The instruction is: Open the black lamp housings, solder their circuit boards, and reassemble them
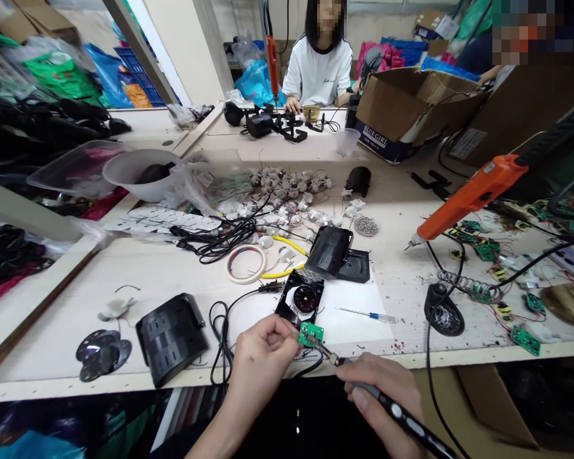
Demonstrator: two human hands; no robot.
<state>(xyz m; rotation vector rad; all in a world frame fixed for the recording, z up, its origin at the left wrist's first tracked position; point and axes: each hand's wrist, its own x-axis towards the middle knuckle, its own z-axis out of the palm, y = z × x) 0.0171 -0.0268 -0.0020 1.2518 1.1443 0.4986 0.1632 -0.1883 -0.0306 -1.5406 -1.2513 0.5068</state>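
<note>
Pinching the green board (310, 333) at the worktop (172, 274) edge, the left hand (261, 357) steadies it; the right hand (387, 395) grips the iron (363, 386), tip angled up-left onto it.

One wording alone is showing clearly enough to read: "BLUE GIRL" is standing in white capitals on the dark blue side panel of the open cardboard box (402, 111), which is sitting toward the far right part of the surface (162, 268). A smaller white line is running beneath those words, too small to make out. A pale label is showing on the neighbouring brown carton (516, 108), its print too blurred to read.
</note>
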